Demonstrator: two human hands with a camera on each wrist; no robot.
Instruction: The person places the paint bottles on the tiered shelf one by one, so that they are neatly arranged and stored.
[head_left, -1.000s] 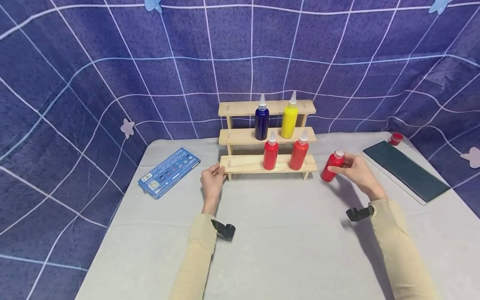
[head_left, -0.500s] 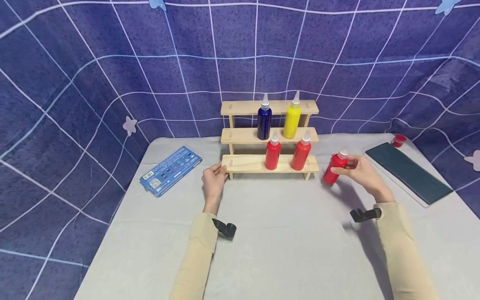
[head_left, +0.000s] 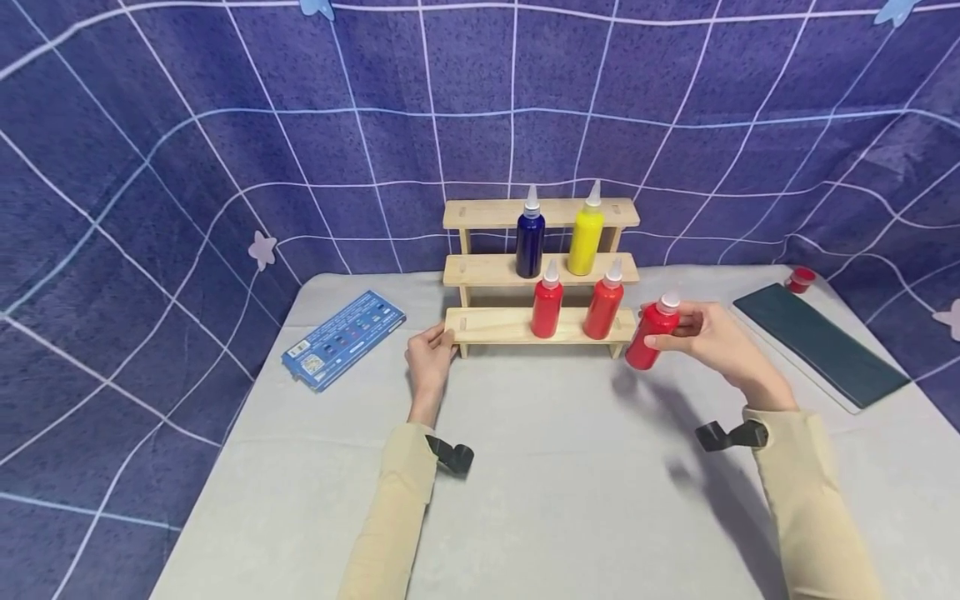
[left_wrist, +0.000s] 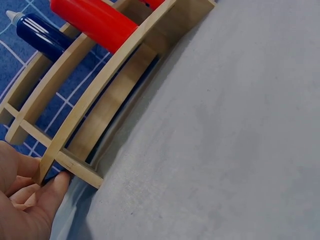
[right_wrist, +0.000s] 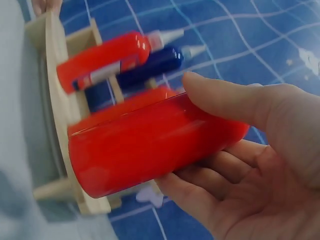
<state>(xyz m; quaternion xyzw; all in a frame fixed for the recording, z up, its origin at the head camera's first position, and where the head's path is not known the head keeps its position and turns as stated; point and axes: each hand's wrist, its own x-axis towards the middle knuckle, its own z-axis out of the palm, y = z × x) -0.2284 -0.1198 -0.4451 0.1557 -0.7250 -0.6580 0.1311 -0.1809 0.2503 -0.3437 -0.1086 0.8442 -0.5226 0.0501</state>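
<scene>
A three-tier wooden display rack (head_left: 491, 327) stands at the back of the table. My left hand (head_left: 429, 360) pinches the left end of its lowest shelf, thumb and fingers around the wood in the left wrist view. In my right hand (head_left: 726, 346) is a red squeeze bottle (head_left: 648, 340) with a pointed clear nozzle, tilted, close by the rack's right end; its shadow falls apart from it on the cloth. Two more red bottles (head_left: 547, 310) stand on the lowest shelf. A dark blue bottle (head_left: 529, 246) and a yellow bottle (head_left: 585, 242) stand on the middle shelf.
A blue printed box (head_left: 343, 340) lies on the left of the table. To the right are a dark green and white flat slab (head_left: 821, 346) and a small red-lidded tub (head_left: 801, 279). A blue gridded curtain (head_left: 360, 150) hangs behind the table.
My right hand has lifted the red bottle and brought it left, up to the rack's right end. The left hand keeps its grip on the shelf.
</scene>
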